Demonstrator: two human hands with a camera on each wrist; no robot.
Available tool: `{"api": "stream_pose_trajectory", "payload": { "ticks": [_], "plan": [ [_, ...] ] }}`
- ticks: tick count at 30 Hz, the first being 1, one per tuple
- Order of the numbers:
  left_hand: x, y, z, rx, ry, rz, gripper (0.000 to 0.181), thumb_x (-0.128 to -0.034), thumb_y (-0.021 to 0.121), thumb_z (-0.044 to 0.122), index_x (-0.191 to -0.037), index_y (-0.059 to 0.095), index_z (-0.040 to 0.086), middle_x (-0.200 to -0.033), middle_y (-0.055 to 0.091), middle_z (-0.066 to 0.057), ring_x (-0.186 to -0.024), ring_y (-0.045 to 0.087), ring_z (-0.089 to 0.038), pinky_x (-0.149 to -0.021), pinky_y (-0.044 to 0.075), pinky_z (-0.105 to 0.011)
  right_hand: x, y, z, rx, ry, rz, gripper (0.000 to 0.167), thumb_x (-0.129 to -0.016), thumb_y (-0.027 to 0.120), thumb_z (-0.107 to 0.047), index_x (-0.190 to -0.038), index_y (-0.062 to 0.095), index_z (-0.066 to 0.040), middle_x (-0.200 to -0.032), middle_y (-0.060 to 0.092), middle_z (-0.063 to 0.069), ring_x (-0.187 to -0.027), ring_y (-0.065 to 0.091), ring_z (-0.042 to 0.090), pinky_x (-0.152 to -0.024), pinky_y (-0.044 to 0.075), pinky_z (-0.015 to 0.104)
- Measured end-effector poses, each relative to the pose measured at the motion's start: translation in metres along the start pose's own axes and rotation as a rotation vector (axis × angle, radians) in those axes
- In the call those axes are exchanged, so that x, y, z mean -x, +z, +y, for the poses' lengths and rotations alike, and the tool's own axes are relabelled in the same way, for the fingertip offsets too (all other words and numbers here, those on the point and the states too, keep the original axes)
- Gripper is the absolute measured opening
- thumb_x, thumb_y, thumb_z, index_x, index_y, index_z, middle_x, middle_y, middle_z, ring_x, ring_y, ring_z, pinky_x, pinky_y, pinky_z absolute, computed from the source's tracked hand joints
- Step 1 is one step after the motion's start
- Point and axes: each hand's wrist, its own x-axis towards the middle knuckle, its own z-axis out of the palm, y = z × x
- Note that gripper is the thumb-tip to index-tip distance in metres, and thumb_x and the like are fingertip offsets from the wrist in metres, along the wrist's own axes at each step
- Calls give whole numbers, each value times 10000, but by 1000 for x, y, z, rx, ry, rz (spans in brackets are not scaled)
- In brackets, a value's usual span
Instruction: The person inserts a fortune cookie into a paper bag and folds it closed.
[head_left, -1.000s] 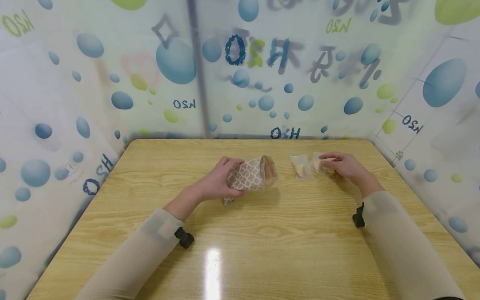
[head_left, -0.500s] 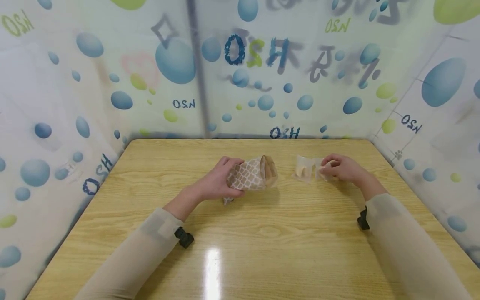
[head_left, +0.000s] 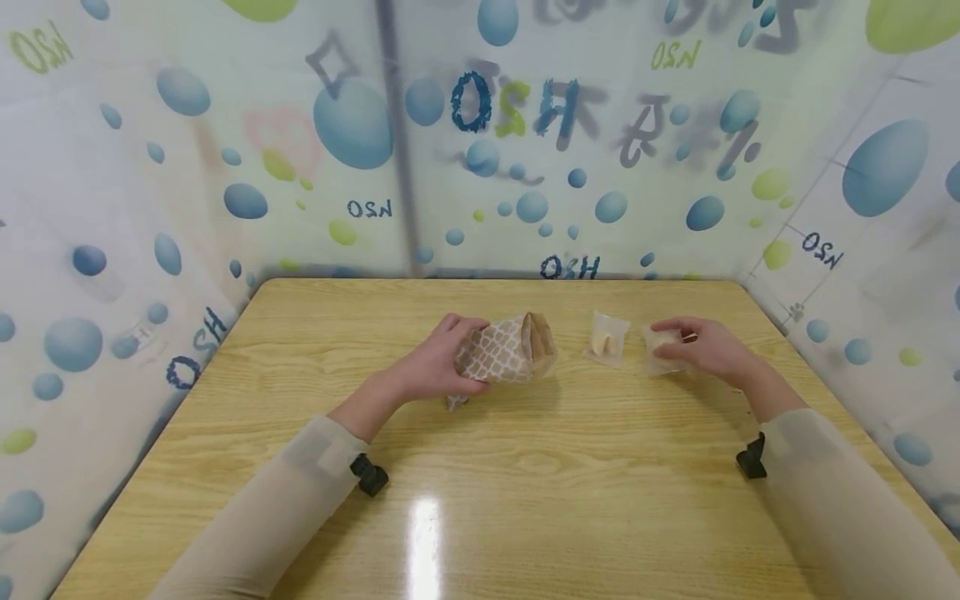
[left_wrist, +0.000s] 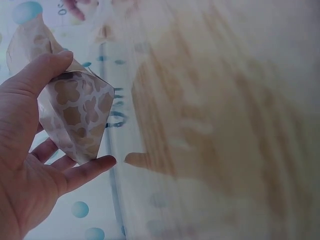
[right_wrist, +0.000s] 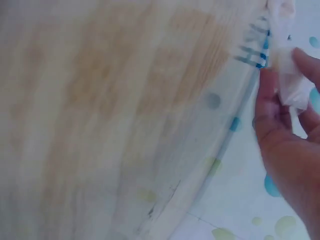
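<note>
A patterned paper bag [head_left: 495, 350] lies on its side on the table, its mouth facing right. The left hand [head_left: 437, 360] grips its closed end with thumb and fingers; the left wrist view shows the bag [left_wrist: 75, 107] within that hand [left_wrist: 30, 150]. To the right of the mouth, one small translucent packet [head_left: 607, 339] with a pale piece inside lies apart. A second packet [head_left: 662, 348] is pinched by the right hand [head_left: 708, 350]. In the right wrist view this packet [right_wrist: 291, 82] sits between thumb and fingers of the right hand [right_wrist: 292, 135].
The wood-grained table [head_left: 525, 467] reaches back to a printed curtain [head_left: 450, 192] with blue and green spots, which also hangs on both sides. Dark wrist devices are on the left sleeve [head_left: 270, 508] and the right sleeve [head_left: 847, 500].
The right hand has shifted right and slightly nearer with its packet, widening the space between the two packets. The other packet has moved slightly right. The left hand and bag have stayed in place.
</note>
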Motion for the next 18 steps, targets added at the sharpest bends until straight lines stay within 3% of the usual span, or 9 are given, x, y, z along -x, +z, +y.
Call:
{"api": "stream_pose_trajectory", "payload": {
  "ticks": [3,7,9,13,18],
  "plan": [
    [-1,1,0,0,-2,0,974,-867,935,280,-1661,393,119,-1525,425,-179,-1362,496,-314,-1167,503,-543,6,-1,-2,-39,-18,18,676,-1052,750,-427,-1610,554,-99,-1673,461,241,-1395,528,441,-923,494,238],
    [-2,0,1,0,-7,-1,973,-871,933,276,-1663,391,118,-1524,421,-180,-1359,497,-315,-1165,504,-542,14,3,-12,-107,-31,20,679,-1030,770,-462,-1616,571,-182,-1717,458,159,-1387,552,372,-903,495,167],
    [-2,0,2,-1,-10,-3,971,-873,932,274,-1663,389,116,-1524,418,-182,-1359,495,-317,-1167,501,-543,17,7,-18,-133,-39,24,668,-1025,774,-469,-1610,582,-208,-1701,486,123,-1326,566,290,-900,501,171],
    [-2,0,3,-1,-13,-3,971,-874,934,268,-1663,389,113,-1526,417,-185,-1363,492,-320,-1176,494,-541,24,15,-33,-239,-87,7,634,-1060,747,-384,-1623,558,-163,-1685,485,156,-1193,623,107,-925,602,260],
    [-1,1,2,1,-12,3,972,-872,938,266,-1661,392,110,-1522,418,-185,-1362,491,-321,-1177,493,-543,29,20,-54,-282,-118,-36,616,-1088,709,-356,-1652,520,-197,-1655,504,160,-1166,639,53,-964,599,279]
  ]
}}
